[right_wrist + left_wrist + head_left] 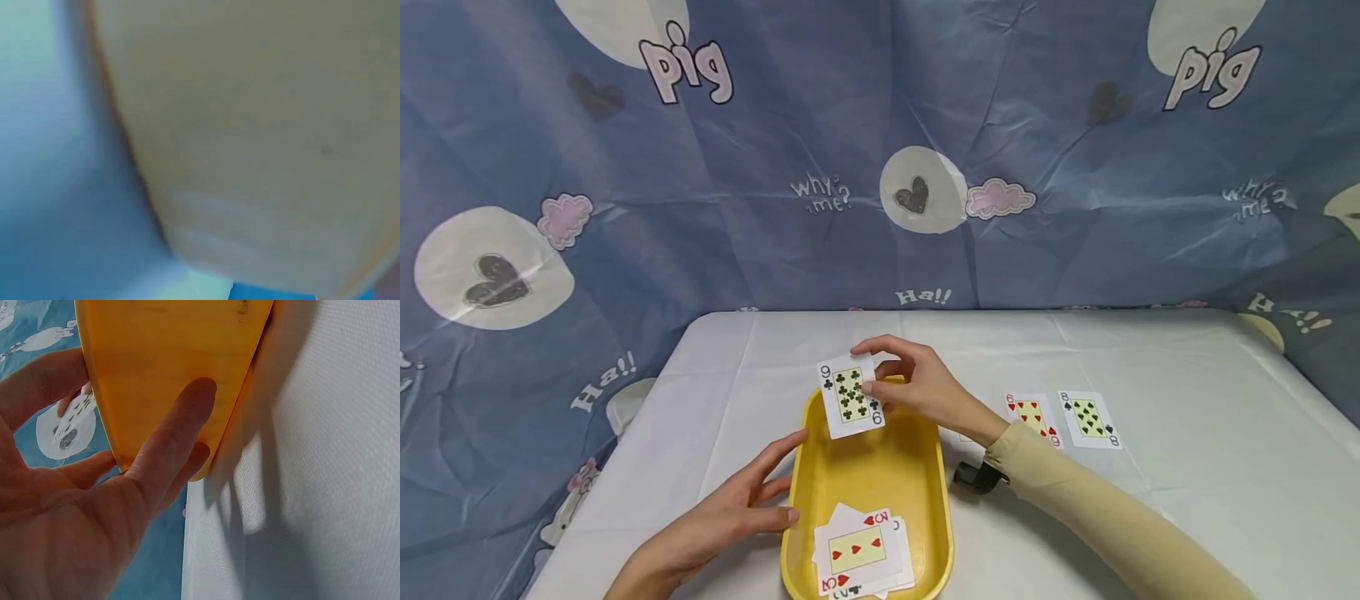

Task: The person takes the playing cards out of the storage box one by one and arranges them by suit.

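My right hand (928,387) pinches a nine of clubs playing card (842,408), face up and tilted, over the far end of a yellow tray (872,467). At the tray's left side, my left hand (726,517) touches the rim and wall with extended, spread fingers. Seen closer in the left wrist view, the left hand's fingers (172,440) lie against the outer wall. Several overlapping cards lie in the near end of the tray, a three of hearts (859,552) on top. The right wrist view shows the tray wall (250,144), blurred; the card is hidden there.
Right of the tray, a six of hearts (1032,417) and an eight of spades (1088,419) lie face up on the white tabletop (1210,433). Another card (964,437) is mostly hidden by the right wrist, which wears a black device (977,477). A patterned blue cloth (820,258) hangs behind.
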Demonstrator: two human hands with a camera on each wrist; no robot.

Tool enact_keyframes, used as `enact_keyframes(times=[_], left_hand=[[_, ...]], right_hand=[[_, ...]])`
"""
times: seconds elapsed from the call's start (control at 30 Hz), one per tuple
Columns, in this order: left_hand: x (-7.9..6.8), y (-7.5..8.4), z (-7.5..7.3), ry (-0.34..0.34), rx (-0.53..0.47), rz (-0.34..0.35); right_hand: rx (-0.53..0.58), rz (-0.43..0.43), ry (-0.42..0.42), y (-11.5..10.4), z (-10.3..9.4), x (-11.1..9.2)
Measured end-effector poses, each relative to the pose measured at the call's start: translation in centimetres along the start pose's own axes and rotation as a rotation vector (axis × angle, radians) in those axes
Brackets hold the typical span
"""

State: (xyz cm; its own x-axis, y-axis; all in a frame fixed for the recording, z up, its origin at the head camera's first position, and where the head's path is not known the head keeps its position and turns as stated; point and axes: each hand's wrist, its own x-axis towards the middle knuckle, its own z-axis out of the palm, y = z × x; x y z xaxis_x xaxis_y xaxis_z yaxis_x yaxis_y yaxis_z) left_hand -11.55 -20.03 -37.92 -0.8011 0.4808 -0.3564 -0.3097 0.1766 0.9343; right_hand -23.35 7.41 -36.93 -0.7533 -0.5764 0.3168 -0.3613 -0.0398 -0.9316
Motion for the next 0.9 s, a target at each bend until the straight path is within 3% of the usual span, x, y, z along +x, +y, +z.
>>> enact_keyframes(times=[0.2,0.37,0.9], left_hand=[[-0.1,0.0,-0.1,0.009,0.013,0.003],[-0.2,0.0,-0.1,0.007,0.012,0.004],[0.0,0.0,-0.1,-0.001,0.006,-0.018]], right_hand=[[-0.028,0.049,0.061,-1.8,-0.8,-1.9],[-0.016,0.078,0.113,-1.6,-2.1,-3.3],[-0.075,0.032,0.185,-1.9,-7.6,-8.4]])
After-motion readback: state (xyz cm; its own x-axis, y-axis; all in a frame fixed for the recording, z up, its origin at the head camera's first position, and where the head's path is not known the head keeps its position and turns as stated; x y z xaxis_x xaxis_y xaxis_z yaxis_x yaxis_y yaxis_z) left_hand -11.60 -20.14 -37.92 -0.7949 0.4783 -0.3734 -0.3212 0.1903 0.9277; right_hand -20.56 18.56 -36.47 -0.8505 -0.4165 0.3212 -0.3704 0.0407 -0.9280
